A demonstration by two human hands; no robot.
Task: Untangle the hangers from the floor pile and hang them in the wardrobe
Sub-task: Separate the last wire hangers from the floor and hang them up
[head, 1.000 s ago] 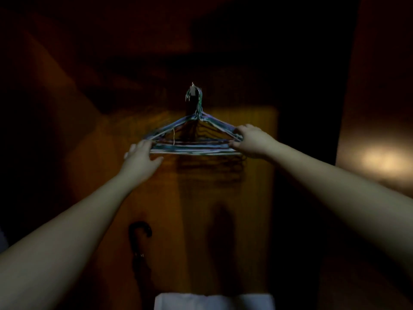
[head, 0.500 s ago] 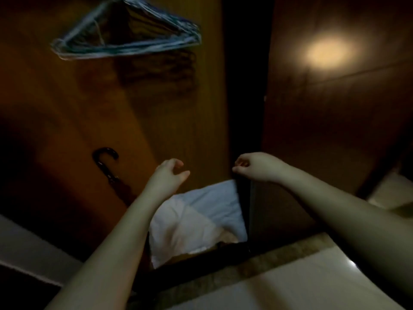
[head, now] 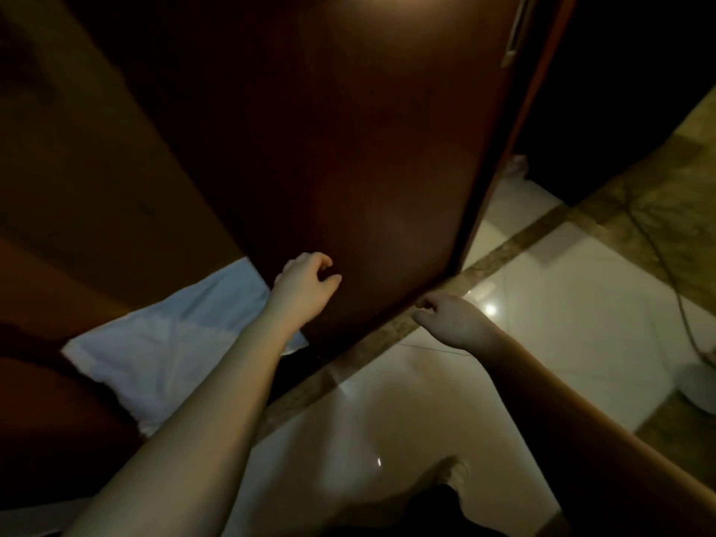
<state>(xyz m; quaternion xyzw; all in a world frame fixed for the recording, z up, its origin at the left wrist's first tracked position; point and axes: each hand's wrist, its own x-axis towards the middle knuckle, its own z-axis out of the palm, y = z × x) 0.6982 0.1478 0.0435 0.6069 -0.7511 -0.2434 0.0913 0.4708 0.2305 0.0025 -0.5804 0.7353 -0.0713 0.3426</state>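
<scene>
No hangers show in the head view now. My left hand (head: 304, 284) hangs in front of the lower part of the dark wooden wardrobe door (head: 348, 149), fingers loosely curled and holding nothing. My right hand (head: 445, 317) is low by the door's bottom corner, over the brown floor strip (head: 391, 335), its fingers curled in with nothing visible in them. The wardrobe's open inside (head: 97, 157) lies at the left, dark.
A white folded cloth (head: 162, 343) lies on the wardrobe floor at the left. The pale glossy tile floor (head: 561, 304) spreads to the right, with a cord (head: 666, 273) running to a white round base (head: 697, 385). A metal handle (head: 517, 29) sits on the door's upper right edge.
Both hands let go of the bundle of hangers hanging in the wardrobe and dropped down. My view swung down and right, so the hangers left the frame and the floor appeared.
</scene>
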